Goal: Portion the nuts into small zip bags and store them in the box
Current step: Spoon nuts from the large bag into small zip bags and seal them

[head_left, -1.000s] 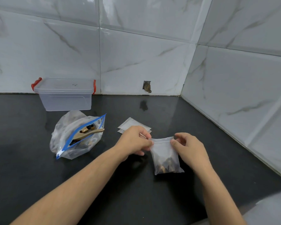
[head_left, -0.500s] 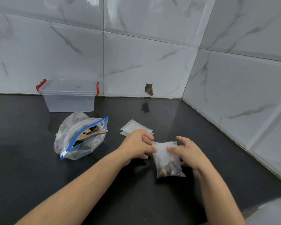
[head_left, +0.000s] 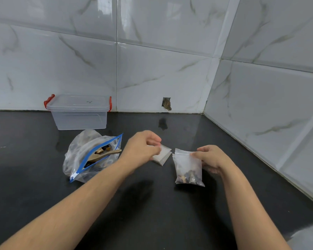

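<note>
A small zip bag (head_left: 187, 168) with dark nuts in its bottom stands on the black counter (head_left: 152, 204), and my right hand (head_left: 210, 157) pinches its top right edge. My left hand (head_left: 143, 147) has its fingers curled and pinched on the left edge of a small pile of empty zip bags (head_left: 163, 155), just left of the filled bag. Further left lies a large open bag with a blue zip strip (head_left: 92, 156), holding nuts and a wooden spoon (head_left: 105, 153). The clear storage box (head_left: 78, 114) with red latches stands lidded against the back wall.
Tiled walls close the counter at the back and on the right, meeting in a corner. A small dark hole (head_left: 167, 104) shows in the back wall just above the counter. A pale surface (head_left: 307, 237) sits at the lower right edge.
My left hand let go of the filled bag's top and moved up and left onto the empty bags. My right hand now holds the filled bag alone.
</note>
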`<state>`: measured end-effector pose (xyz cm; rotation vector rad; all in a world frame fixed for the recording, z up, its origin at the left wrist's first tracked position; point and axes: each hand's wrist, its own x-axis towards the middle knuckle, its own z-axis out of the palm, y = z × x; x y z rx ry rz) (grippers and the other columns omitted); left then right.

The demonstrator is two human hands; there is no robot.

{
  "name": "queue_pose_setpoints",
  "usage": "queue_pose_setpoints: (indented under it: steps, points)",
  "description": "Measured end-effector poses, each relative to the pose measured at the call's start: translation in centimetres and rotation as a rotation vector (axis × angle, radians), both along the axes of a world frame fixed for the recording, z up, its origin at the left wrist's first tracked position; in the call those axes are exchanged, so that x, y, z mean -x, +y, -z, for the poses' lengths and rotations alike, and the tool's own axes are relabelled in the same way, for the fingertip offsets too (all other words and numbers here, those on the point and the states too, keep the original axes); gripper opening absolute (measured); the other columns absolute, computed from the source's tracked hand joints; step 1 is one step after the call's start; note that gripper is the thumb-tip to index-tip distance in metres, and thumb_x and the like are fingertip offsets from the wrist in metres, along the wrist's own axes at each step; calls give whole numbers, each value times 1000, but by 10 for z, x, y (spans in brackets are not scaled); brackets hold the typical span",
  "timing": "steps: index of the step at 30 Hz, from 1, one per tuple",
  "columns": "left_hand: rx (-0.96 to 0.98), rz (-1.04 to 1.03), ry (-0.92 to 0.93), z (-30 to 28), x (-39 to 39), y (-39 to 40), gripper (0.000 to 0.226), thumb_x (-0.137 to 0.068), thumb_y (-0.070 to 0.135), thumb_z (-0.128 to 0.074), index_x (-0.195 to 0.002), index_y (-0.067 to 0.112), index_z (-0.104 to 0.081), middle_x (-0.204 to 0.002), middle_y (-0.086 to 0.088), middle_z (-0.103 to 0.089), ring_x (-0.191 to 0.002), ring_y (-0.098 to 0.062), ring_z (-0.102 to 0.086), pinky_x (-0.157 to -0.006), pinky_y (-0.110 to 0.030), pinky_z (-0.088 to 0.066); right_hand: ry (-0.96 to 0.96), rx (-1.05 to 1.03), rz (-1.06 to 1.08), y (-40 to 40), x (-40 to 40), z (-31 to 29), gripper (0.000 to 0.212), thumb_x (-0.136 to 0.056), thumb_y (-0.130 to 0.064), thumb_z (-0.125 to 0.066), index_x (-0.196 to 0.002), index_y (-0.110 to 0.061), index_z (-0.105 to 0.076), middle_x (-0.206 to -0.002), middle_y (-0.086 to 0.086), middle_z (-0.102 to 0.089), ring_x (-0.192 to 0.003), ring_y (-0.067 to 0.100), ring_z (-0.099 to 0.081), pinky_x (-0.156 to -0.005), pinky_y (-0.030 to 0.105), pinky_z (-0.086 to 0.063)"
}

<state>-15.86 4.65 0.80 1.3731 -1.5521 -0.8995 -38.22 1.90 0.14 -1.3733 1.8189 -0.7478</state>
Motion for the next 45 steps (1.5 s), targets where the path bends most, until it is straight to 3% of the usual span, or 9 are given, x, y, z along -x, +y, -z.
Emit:
queue_pose_setpoints:
  steps: [2, 4, 8, 14, 20, 30, 36, 39, 45]
  points:
    - [22, -12, -9, -11, -15, 2, 18, -81, 8, -65, -95, 20, -66, -91, 3, -70, -84, -8, -67, -73, -31, -59, 201, 156, 39, -1, -11, -5, 25, -78, -28, -66, -96, -9, -68, -86, 13, -66, -79, 27, -64, -72, 37, -52]
    - [44, -34, 27, -20, -30, 6, 13, -82, 8, -65, -88, 19, -67, -87, 0, -71, -83, -11, -69, -73, -30, -59, 457, 316, 92, 2, -35, -13, 38, -82, -32, -58, -119, -22, -64, -116, 0, -67, -110, 24, -59, -94, 42, -45]
    - [27, 69, 230, -33, -42, 27, 10, -85, 4, -63, -85, 13, -67, -93, -13, -71, -80, -17, -73, -68, -28, -59, 890, 558, -181, -4, -99, -21, 31, -88, -28, -48, -114, -27, -65, -109, -3, -68, -106, 22, -58, -77, 34, -37]
    - [120, 88, 271, -46, -56, 44, 10, -87, 0, -60, -87, 7, -67, -89, -11, -72, -75, -16, -71, -57, -22, -55, 1047, 256, -401, -26, -148, 6, 25, -88, -33, -55, -109, -20, -59, -111, 2, -65, -105, 25, -59, -79, 36, -34]
    - [192, -136, 235, -42, -105, 38, 13, -89, 3, -59, -88, 13, -67, -86, -4, -72, -71, -14, -71, -56, -24, -56, 961, 292, -334, -19, -153, 8, 25, -86, -8, -52, -109, -12, -60, -113, 9, -64, -104, 31, -61, -75, 31, -38]
    - [253, -190, 62, -60, -137, 24, 14, -87, 9, -63, -87, 22, -68, -91, -4, -71, -85, -17, -70, -71, -36, -56, 595, 425, -178, -30, -153, -34, 23, -96, -17, -47, -108, -23, -65, -103, 4, -68, -94, 25, -62, -69, 29, -42]
    - [254, -142, -75, -66, -133, 18, 19, -88, 18, -63, -100, 33, -67, -99, 10, -71, -89, -1, -64, -74, -16, -48, 4, 489, -648, -15, -160, -85, 27, -97, -8, -44, -85, -21, -65, -88, -1, -71, -92, 12, -58, -84, 26, -41]
    - [193, -51, -134, -69, -131, 22, 21, -89, 14, -61, -91, 32, -72, -80, 9, -74, -77, -4, -68, -58, -12, -45, -56, 460, -773, -14, -166, -86, 25, -97, -6, -45, -85, -14, -65, -79, -4, -66, -87, 11, -56, -85, 26, -40]
    - [93, -4, -41, -72, -136, 27, 13, -89, 17, -62, -88, 24, -72, -74, 2, -74, -71, -9, -70, -54, -20, -49, -68, 502, -748, -20, -179, -77, 22, -96, -8, -47, -83, -12, -64, -76, -4, -60, -79, 10, -51, -76, 26, -38]
